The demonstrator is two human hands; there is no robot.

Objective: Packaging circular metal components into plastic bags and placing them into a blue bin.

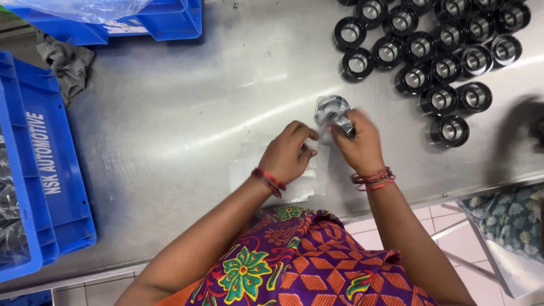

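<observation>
Right hand (pixel 358 144) grips a bagged bearing (pixel 332 110) by its clear plastic wrap, the part sitting just above the fingers, lifted slightly off the steel worktop (pixel 187 113). Left hand (pixel 290 154) pinches the wrap's loose end just beside it, fingers curled. Plastic sheets (pixel 300 184) lie under both wrists. Unwrapped black bearings (pixel 436 56) cluster upper right, well apart. Blue crates (pixel 54 170) sit left and top.

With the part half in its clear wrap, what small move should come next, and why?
Probably fold the loose plastic wrap down over the round metal part, since the right hand grips it only partly covered. The left hand pinches the wrap's near edge above the clear sheets on the steel table.
</observation>
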